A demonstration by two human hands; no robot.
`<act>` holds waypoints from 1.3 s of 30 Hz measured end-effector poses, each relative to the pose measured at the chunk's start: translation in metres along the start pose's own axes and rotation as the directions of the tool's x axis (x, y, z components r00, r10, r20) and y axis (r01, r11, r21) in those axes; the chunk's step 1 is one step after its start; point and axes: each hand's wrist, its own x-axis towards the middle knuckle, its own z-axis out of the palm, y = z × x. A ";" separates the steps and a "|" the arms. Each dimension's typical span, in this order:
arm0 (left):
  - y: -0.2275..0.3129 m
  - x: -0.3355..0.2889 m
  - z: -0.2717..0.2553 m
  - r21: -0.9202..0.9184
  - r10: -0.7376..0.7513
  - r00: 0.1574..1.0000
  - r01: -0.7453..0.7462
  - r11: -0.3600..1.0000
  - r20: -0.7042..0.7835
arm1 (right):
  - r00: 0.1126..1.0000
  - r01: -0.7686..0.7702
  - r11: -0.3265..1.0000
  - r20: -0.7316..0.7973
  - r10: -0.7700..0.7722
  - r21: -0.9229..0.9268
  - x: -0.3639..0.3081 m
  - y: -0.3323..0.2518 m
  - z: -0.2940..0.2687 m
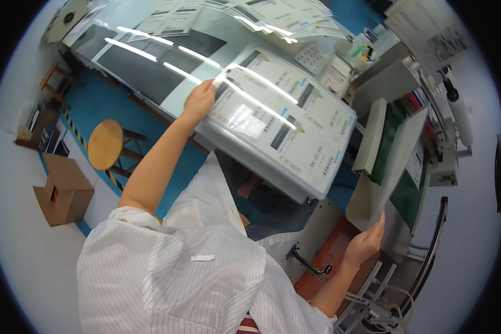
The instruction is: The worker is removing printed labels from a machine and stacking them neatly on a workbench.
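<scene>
At the left corner of a stack of printed sheets (292, 119), my left hand (199, 103) is closed, its fingers curled over the edge of the top sheet. The stack is glossy, with repeated blocks of print, and lies on the table's near corner. My right hand (367, 242) is low on the right, pinching the lower edge of a pale, curved sheet (392, 172). That sheet bends upward and leans over the green surface (409, 200) of a machine. The fingertips behind it are partly hidden.
More printed sheets (295, 16) lie at the table's far side. A round wooden stool (107, 145) and an open cardboard box (67, 189) stand on the left. Close by my right forearm are a metal frame (373, 289) and a black bracket (309, 263).
</scene>
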 end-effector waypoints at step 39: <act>0.029 -0.014 -0.013 0.292 0.404 0.914 -0.399 0.869 0.047 | 0.886 0.140 0.825 0.302 -0.351 0.547 0.012 -0.079 0.077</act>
